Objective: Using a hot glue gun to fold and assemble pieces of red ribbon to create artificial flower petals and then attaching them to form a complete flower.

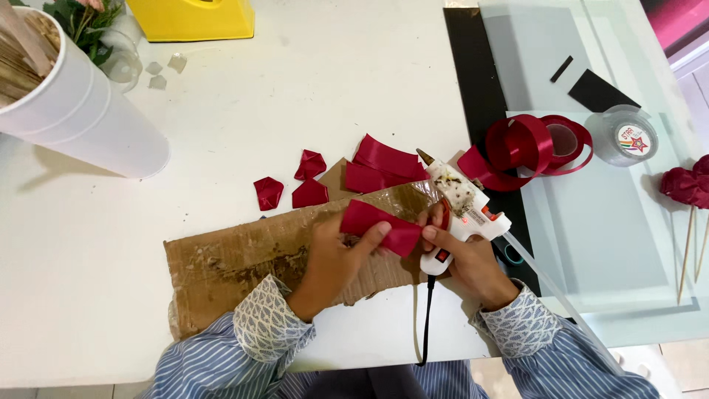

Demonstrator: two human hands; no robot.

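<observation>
1. Pinched between the thumb and fingers of the left hand [330, 255] is a dark red strip of satin ribbon [378, 225], held just above a torn brown cardboard sheet [236, 258].
2. The right hand [461, 255] is wrapped around the handle of a white glue gun [465, 207], and its thumb and forefinger also press together on the right end of the same ribbon strip.
3. The glue gun's brass nozzle points away from the person, toward the far edge of the white worktop [258, 125]; its black cord [427, 318] hangs off the near edge.
4. The cardboard sheet lies along the near edge of the worktop, near its middle, smeared with dried glue.
5. Just beyond the cardboard lie three small folded red ribbon petals [295, 185] and a short stack of cut red ribbon pieces [384, 166].
6. Toward the right edge, on a pale glass mat [613, 222], sits a loosely unwound roll of red ribbon [535, 144], with a small clear round tub [626, 134] just beside it.
7. At the far right edge, red ribbon flowers on thin wooden sticks [690, 199] are partly cut off from view.
8. A large white foam cup holding wooden sticks [74, 111] stands at the far left corner, and a yellow plastic box [192, 18] sits at the far edge.
</observation>
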